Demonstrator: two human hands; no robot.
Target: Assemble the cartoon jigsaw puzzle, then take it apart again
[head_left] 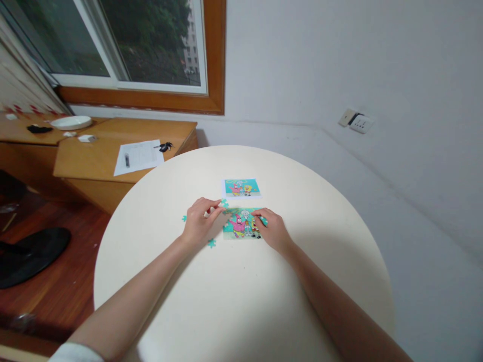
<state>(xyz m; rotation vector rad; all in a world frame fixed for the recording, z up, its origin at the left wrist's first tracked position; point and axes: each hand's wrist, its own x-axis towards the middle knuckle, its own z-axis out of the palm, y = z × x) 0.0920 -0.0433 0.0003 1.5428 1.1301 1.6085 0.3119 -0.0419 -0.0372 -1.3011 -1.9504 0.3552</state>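
A small cartoon jigsaw puzzle [241, 224] lies near the middle of a round cream table [241, 301]. My left hand [198, 223] rests at its left edge, thumb and fingers pinched on a teal puzzle piece [225, 203] at the puzzle's top left corner. My right hand [273, 230] lies on the puzzle's right side, fingers curled and pressing down on it. Loose teal pieces lie by my left hand, one [212, 244] below it and one [184, 218] to its left. A reference picture card [241, 187] of the same cartoon lies just beyond the puzzle.
A wooden desk [94, 156] stands at the back left with a sheet of paper [139, 156], keys [165, 147] and a white plate [71, 122]. A window is above it. A white wall with a socket [356, 121] runs along the right. A dark round base [30, 254] sits on the wooden floor.
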